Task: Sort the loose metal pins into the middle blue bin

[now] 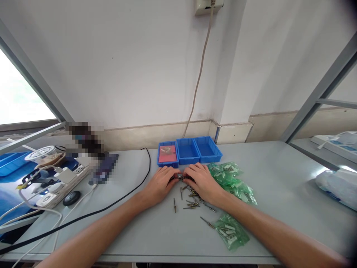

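Note:
My left hand (163,182) and my right hand (199,180) meet over the grey table, just in front of the blue bins. Between their curled fingers are several small metal pins (180,178), held at the fingertips. Under and beside my right hand lies a loose pile of metal pins (193,204), some with brass-coloured parts. One pin (174,205) lies apart, below my left hand. Green plastic bags (230,175) with pale and metal pieces rest to the right of my right hand. Another green bag (231,231) is nearer the front edge, beneath my right forearm.
Two blue bins (188,149) stand by the wall, beside a blue bin with a pink bottom (168,153) holding small pale pieces. A black cable (122,198) crosses the table's left side, near a power strip (52,190). A plastic-wrapped bundle (337,188) is at right.

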`<control>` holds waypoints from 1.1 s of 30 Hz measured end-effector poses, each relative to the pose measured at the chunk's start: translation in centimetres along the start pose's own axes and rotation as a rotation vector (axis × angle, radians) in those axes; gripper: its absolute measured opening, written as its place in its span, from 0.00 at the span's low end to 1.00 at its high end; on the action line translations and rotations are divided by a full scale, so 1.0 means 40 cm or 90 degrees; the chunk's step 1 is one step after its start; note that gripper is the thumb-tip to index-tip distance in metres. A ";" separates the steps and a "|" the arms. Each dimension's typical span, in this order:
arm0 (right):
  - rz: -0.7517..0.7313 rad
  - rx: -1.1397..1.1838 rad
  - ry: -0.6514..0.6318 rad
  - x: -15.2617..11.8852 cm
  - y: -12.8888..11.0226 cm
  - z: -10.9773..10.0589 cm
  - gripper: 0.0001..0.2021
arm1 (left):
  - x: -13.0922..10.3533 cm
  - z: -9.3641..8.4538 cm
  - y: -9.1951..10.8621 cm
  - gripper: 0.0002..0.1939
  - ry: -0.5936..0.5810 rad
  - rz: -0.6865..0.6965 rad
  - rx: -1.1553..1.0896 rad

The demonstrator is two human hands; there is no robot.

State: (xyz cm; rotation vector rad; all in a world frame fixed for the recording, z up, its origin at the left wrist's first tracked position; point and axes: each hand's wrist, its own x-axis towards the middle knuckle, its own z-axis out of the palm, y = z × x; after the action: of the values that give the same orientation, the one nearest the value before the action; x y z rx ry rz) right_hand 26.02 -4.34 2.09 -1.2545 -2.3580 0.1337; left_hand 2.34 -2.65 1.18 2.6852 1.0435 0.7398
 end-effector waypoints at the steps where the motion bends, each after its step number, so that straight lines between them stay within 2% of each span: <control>1: 0.000 0.002 0.001 0.000 0.000 0.000 0.05 | 0.000 -0.001 0.001 0.11 0.001 0.000 0.000; 12: 0.016 0.048 0.031 0.004 0.005 0.005 0.07 | 0.002 0.000 -0.002 0.11 0.016 0.007 -0.002; 33: 0.032 0.112 0.093 0.009 -0.002 -0.011 0.09 | 0.002 -0.002 -0.004 0.11 0.098 0.038 -0.017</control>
State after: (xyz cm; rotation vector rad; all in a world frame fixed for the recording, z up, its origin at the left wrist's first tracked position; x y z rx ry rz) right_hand 25.98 -4.15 2.64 -1.1974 -2.1418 0.2520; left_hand 2.26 -2.46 1.24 2.6830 0.9832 0.9771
